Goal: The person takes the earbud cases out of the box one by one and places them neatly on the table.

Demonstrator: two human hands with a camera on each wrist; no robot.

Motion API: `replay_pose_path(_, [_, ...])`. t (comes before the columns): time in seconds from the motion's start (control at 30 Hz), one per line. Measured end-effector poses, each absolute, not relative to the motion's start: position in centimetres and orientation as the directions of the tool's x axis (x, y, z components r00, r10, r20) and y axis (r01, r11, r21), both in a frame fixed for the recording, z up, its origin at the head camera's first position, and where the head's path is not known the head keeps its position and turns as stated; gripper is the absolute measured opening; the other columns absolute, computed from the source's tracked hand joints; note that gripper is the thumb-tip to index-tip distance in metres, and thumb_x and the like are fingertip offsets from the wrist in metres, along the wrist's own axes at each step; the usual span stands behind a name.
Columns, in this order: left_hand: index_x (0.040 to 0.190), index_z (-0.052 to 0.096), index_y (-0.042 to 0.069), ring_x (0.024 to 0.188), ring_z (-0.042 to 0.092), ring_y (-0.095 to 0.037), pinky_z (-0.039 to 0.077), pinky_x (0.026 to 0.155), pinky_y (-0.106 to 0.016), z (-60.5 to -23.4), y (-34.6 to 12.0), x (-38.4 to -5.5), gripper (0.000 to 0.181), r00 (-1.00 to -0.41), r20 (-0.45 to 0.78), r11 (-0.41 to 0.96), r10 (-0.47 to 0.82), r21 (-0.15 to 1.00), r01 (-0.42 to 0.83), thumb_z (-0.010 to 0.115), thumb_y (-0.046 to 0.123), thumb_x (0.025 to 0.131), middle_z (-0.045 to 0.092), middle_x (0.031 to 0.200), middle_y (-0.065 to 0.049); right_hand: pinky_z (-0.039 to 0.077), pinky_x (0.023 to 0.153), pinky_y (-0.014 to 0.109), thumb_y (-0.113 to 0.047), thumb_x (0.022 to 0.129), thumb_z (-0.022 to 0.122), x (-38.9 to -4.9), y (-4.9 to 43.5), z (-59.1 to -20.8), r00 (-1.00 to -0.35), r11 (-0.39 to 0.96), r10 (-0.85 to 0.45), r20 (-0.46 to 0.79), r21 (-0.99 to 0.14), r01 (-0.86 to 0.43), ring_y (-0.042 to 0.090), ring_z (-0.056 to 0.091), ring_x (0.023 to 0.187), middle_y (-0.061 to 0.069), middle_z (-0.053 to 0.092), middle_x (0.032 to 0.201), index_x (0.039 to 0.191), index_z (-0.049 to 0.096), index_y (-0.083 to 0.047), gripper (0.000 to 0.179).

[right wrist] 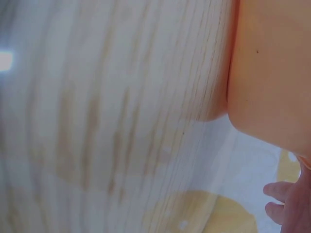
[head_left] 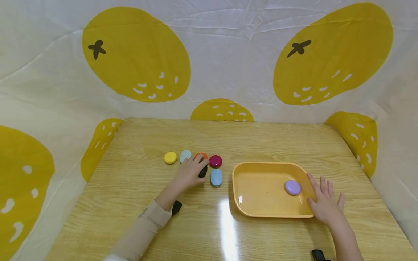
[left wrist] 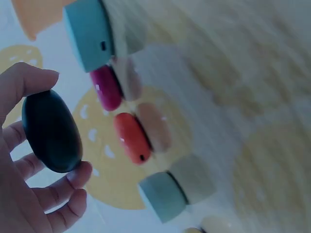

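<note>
My left hand [head_left: 189,174] pinches a smooth black oval piece [left wrist: 52,131] between thumb and fingertips, just above the table. Around that hand lie a yellow round piece [head_left: 170,158], a pale green piece [head_left: 185,156], an orange piece [head_left: 201,155], a dark pink round piece [head_left: 215,161] and a blue oblong piece [head_left: 216,178]. To the right stands an orange-yellow tray [head_left: 261,214] with a lilac round piece [head_left: 292,187] inside. My right hand [head_left: 326,204] rests against the tray's right rim, its fingers spread; in the right wrist view only a few fingers show at the edge.
The wooden table [head_left: 140,137] meets a white cloth [head_left: 228,69] with yellow fruit prints at the back and sides. A black strap part [head_left: 176,207] shows by the left wrist, and another black part [head_left: 318,255] by the right forearm.
</note>
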State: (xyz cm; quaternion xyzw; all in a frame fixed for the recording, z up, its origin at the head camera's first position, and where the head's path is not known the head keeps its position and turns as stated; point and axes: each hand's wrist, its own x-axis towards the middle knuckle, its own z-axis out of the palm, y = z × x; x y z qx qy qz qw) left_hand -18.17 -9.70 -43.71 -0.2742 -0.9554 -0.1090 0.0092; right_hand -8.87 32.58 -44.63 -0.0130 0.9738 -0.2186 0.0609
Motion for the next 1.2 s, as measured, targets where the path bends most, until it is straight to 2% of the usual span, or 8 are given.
replay_pose_path(0.17, [0.113, 0.053, 0.015, 0.089, 0.052, -0.031, 0.039, 0.076, -0.046, -44.7, -10.4, -18.1, 0.047, -0.873, 0.019, 0.853, 0.487, 0.206, 0.480, 0.074, 0.028, 0.072, 0.046, 0.117, -0.010, -0.023, 0.088, 0.067, -0.012, 0.091, 0.042, -8.9, 32.5, -44.5, -0.992, 0.906, -0.050, -0.114, -0.423, 0.002, 0.048, -0.019, 0.130, 0.032, -0.012, 0.144, 0.147, -0.005, -0.026, 0.075])
replay_pose_path(0.4, [0.118, 0.051, 0.015, 0.095, 0.055, -0.032, 0.037, 0.086, -0.049, -45.9, -10.3, -18.0, 0.053, -0.885, -0.049, 0.881, 0.463, 0.132, 0.454, 0.072, 0.034, 0.073, 0.047, 0.118, -0.011, -0.022, 0.088, 0.068, -0.012, 0.091, 0.042, -8.9, 32.6, -44.4, -0.993, 0.908, -0.047, -0.111, -0.419, 0.004, 0.048, -0.019, 0.129, 0.032, -0.011, 0.144, 0.147, -0.005, -0.025, 0.074])
replay_pose_path(0.5, [0.119, 0.051, 0.013, 0.096, 0.055, -0.034, 0.037, 0.086, -0.050, -46.0, -10.2, -18.0, 0.054, -0.883, -0.063, 0.881, 0.466, 0.131, 0.455, 0.072, 0.035, 0.075, 0.047, 0.119, -0.013, -0.022, 0.088, 0.067, -0.012, 0.091, 0.042, -8.9, 32.6, -44.4, -0.993, 0.906, -0.049, -0.108, -0.423, 0.001, 0.047, -0.020, 0.129, 0.033, -0.011, 0.144, 0.147, -0.005, -0.026, 0.075])
replay_pose_path(0.83, [0.120, 0.048, 0.012, 0.100, 0.053, -0.035, 0.041, 0.082, -0.049, -46.1, -9.9, -17.6, 0.054, -0.887, -0.055, 0.886, 0.458, 0.110, 0.450, 0.069, 0.039, 0.078, 0.045, 0.121, -0.014, -0.022, 0.088, 0.068, -0.012, 0.091, 0.042, -9.0, 32.7, -44.6, -0.992, 0.906, -0.045, -0.118, -0.424, 0.009, 0.048, -0.019, 0.130, 0.033, -0.011, 0.144, 0.147, -0.007, -0.028, 0.076])
replay_pose_path(1.07, [0.123, 0.048, 0.014, 0.104, 0.051, -0.036, 0.041, 0.084, -0.049, -45.8, -9.7, -17.2, 0.057, -0.902, -0.060, 0.902, 0.428, 0.094, 0.422, 0.067, 0.044, 0.079, 0.043, 0.127, -0.013, -0.022, 0.088, 0.067, -0.014, 0.091, 0.042, -9.1, 32.7, -44.6, -0.990, 0.905, -0.045, -0.130, -0.424, 0.015, 0.046, -0.020, 0.130, 0.031, -0.013, 0.144, 0.147, -0.006, -0.027, 0.075])
replay_pose_path(1.2, [0.124, 0.048, 0.015, 0.101, 0.052, -0.034, 0.041, 0.083, -0.048, -45.2, -9.4, -17.1, 0.057, -0.907, -0.045, 0.908, 0.418, 0.059, 0.415, 0.065, 0.046, 0.079, 0.046, 0.123, -0.012, -0.022, 0.088, 0.067, -0.013, 0.091, 0.042, -9.1, 32.8, -44.6, -0.991, 0.904, -0.044, -0.128, -0.427, 0.015, 0.047, -0.020, 0.130, 0.031, -0.013, 0.145, 0.147, -0.006, -0.027, 0.075])
